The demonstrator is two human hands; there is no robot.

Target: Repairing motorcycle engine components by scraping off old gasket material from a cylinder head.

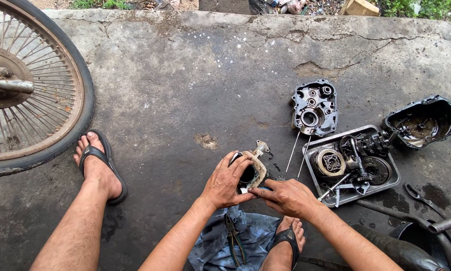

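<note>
Left hand (227,181) wrapped around a grimy engine part (251,169), thumb side up, fingers closed on it. Right hand (287,196) just beside, fingertips pinching a small blue-handled tool (262,188) against the part's lower edge. Below the hands, a blue rag (258,240) with pliers (234,238) lying on it. To the right, a metal tray (393,176) crowded with gears and a clutch. Behind the tray, an open crankcase half (314,107); farther right, a black cover (425,120). Spoked wheel (30,85) at far left, near a sandalled foot (99,166). All on cracked concrete (185,75).
</note>
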